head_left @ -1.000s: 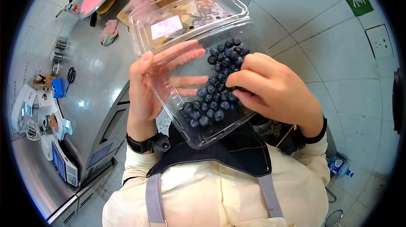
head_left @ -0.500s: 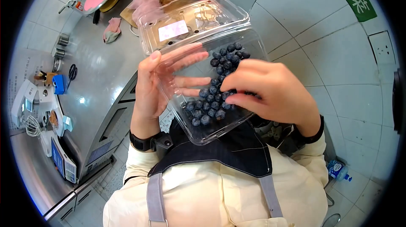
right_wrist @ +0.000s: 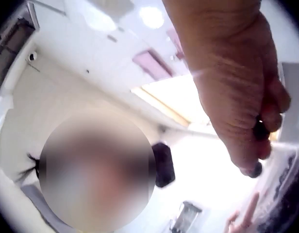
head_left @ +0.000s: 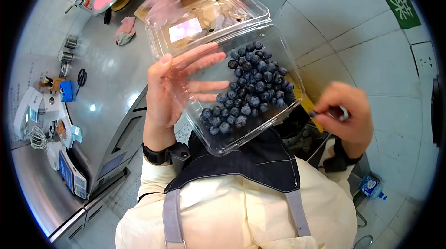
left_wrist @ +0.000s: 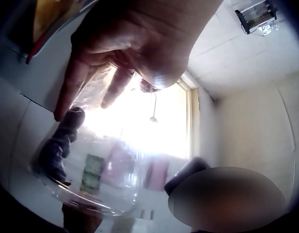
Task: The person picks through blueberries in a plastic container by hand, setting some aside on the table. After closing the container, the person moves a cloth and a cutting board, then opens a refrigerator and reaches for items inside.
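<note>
The left hand [head_left: 169, 93] carries the clear box [head_left: 218, 144] of blueberries [head_left: 251, 91] on straight, spread fingers, tilted above the apron [head_left: 251, 165], beside the bench [head_left: 107, 77]. The right hand [head_left: 346, 119], just right of the box, pinches berries [right_wrist: 260, 130] in curled fingertips.

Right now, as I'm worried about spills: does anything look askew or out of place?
The open punnet sits tilted on the flat left hand, its blueberries gathered to one side, none seen spilled. The right hand pinches loose berries beside it. A bottle lies on the floor.
</note>
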